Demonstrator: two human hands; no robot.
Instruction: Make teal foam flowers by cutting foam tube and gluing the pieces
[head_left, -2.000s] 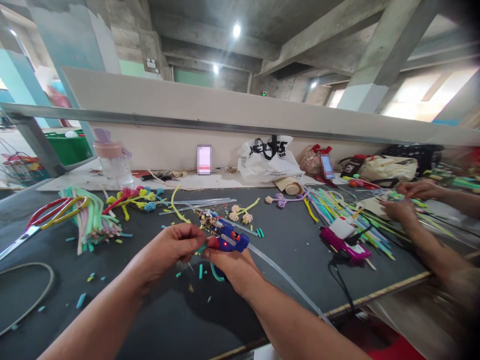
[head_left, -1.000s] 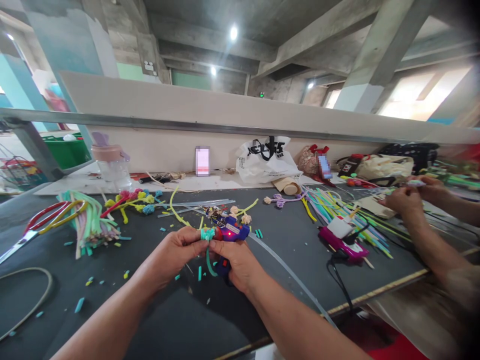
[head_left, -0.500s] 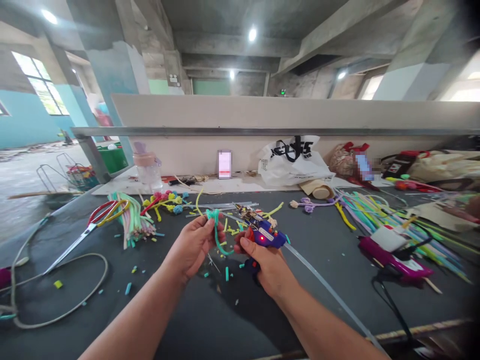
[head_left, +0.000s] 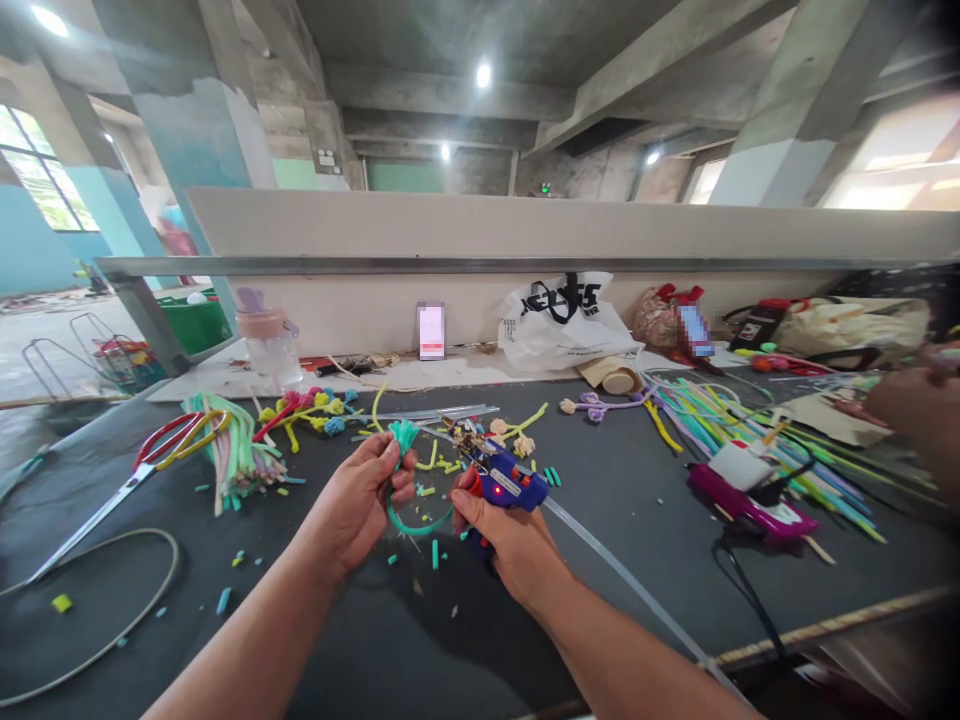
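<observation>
Between the thumb and fingers of my left hand (head_left: 373,490) is a tuft of teal chenille stems (head_left: 403,432), its short ends fanned upward. One teal strand (head_left: 412,530) curves down from it toward the fingertips of my right hand (head_left: 499,535); whether those fingers pinch its end I cannot tell. My right hand is closed round a blue glue gun (head_left: 514,485), which has a red light on its side. The gun's nozzle end points up and left, near the tuft but apart from it, and is crusted with brown residue. A long clear glue stick (head_left: 615,567) trails from its rear.
Large scissors (head_left: 139,475) and a stem bundle (head_left: 240,450) lie left. Several cut bits are scattered near my hands. At right are a purple glue gun (head_left: 750,505), loose coloured stems (head_left: 690,420) and another person's hand (head_left: 922,400). A bottle (head_left: 266,345) and white bag (head_left: 559,325) stand behind.
The view has shifted right. The teal tuft now stands up with its ends fanned out, and the strand makes a wider loop below it. Another person's hand shows more clearly at right.
</observation>
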